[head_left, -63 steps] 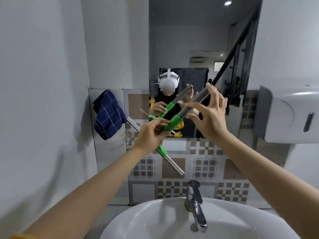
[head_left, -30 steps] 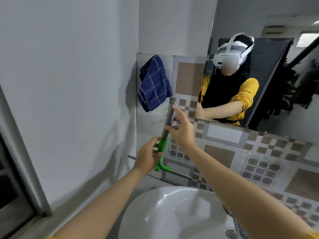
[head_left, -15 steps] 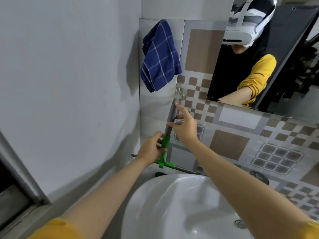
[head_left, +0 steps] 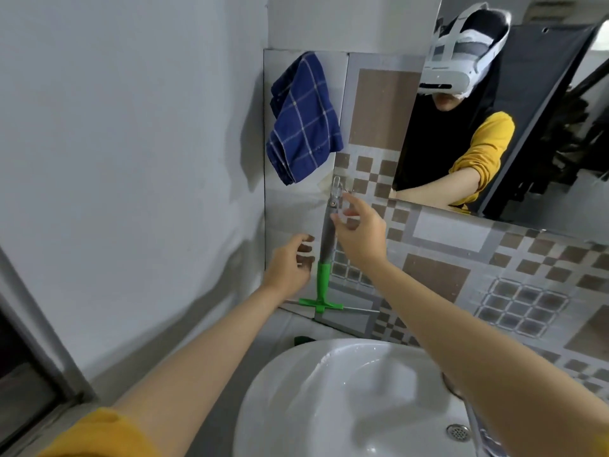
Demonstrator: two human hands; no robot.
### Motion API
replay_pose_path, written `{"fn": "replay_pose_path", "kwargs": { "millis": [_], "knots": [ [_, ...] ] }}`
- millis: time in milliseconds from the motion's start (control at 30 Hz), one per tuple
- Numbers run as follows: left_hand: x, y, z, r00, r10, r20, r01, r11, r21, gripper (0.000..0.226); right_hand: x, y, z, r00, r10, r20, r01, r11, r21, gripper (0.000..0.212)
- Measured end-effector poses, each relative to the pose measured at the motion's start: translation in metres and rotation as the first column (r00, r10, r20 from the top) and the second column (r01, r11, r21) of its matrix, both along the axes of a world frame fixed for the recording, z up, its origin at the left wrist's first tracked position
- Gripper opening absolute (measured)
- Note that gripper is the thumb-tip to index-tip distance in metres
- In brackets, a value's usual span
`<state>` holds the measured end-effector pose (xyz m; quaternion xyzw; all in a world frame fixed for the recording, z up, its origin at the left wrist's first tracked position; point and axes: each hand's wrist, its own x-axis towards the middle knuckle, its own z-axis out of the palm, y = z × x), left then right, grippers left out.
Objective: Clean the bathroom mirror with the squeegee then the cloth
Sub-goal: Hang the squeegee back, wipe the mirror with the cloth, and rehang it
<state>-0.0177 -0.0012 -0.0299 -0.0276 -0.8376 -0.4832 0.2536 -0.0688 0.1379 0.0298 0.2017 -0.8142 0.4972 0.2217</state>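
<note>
The squeegee (head_left: 324, 258), grey handle with a green neck and crossbar, hangs upright from a small metal hook (head_left: 336, 186) on the tiled wall. My left hand (head_left: 290, 267) is just left of the handle, fingers apart, off it. My right hand (head_left: 361, 232) is just right of the handle's top, fingers loosely spread, holding nothing. A blue checked cloth (head_left: 301, 118) hangs on the wall above and to the left. The mirror (head_left: 543, 143) fills the upper right and reflects a person in yellow sleeves.
A white basin (head_left: 346, 400) sits below with its drain (head_left: 457, 432) at the right. A plain grey wall (head_left: 131, 159) closes in on the left, with a dark window frame (head_left: 29, 374) at the lower left. Patterned tiles (head_left: 494, 278) run under the mirror.
Both hands carried the squeegee from in front of the mirror to the hook on the left wall. Half a second ago they still gripped it; now both have let go and it hangs alone.
</note>
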Motion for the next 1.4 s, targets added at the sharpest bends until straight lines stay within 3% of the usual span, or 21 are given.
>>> {"fn": "replay_pose_path", "kwargs": {
  "millis": [67,167,267,367,500,600,733,1033,1200,1300,1400],
  "knots": [
    [-0.005,-0.007,0.029,0.973,0.117,-0.199,-0.117,0.993,0.015,0.021,-0.005,-0.002,0.025,0.995,-0.042,-0.094,0.039,0.999,-0.037,0.039],
    [-0.008,-0.018,0.093,0.801,0.268,-0.536,-0.269,0.96,0.078,0.015,-0.01,-0.008,0.077,0.975,-0.022,-0.221,0.006,0.997,-0.075,0.033],
    [-0.016,-0.03,0.156,0.723,0.285,-0.629,-0.265,0.956,0.128,0.018,-0.016,-0.02,0.124,0.955,0.026,-0.295,-0.043,0.998,-0.053,0.034],
    [-0.037,-0.047,0.204,0.798,0.239,-0.553,-0.215,0.97,0.109,0.024,-0.024,-0.035,0.156,0.959,0.057,-0.277,-0.06,0.998,-0.004,0.036],
    [-0.067,-0.066,0.238,0.913,0.131,-0.387,-0.166,0.984,-0.058,0.029,-0.036,-0.047,0.177,0.976,0.062,-0.21,-0.06,0.998,0.014,0.038],
    [-0.083,-0.077,0.246,0.951,0.059,-0.304,-0.079,0.995,-0.054,0.033,-0.041,-0.055,0.181,0.98,0.054,-0.191,-0.043,0.997,0.064,0.039],
    [-0.091,-0.084,0.25,0.957,0.048,-0.288,-0.042,0.999,0.026,0.03,-0.042,-0.063,0.186,0.971,0.029,-0.235,-0.013,0.997,0.07,0.029],
    [-0.041,-0.075,0.291,0.861,0.126,-0.493,-0.08,0.99,0.114,0.025,-0.012,-0.044,0.237,0.908,0.009,-0.418,-0.012,1.0,-0.003,0.024],
    [0.0,-0.053,0.315,0.89,-0.133,-0.437,0.161,0.987,0.027,0.02,0.024,-0.026,0.259,0.889,0.019,-0.458,0.002,0.999,0.045,0.021],
    [0.015,-0.037,0.319,0.897,-0.35,-0.271,0.384,0.92,0.083,0.016,0.04,-0.009,0.26,0.901,0.008,-0.435,0.008,0.999,0.037,0.017],
    [0.033,-0.021,0.327,0.898,-0.431,-0.091,0.438,0.894,0.09,0.062,0.053,0.015,0.256,0.903,-0.035,-0.427,0.041,0.999,0.004,0.015]
  ]
}}
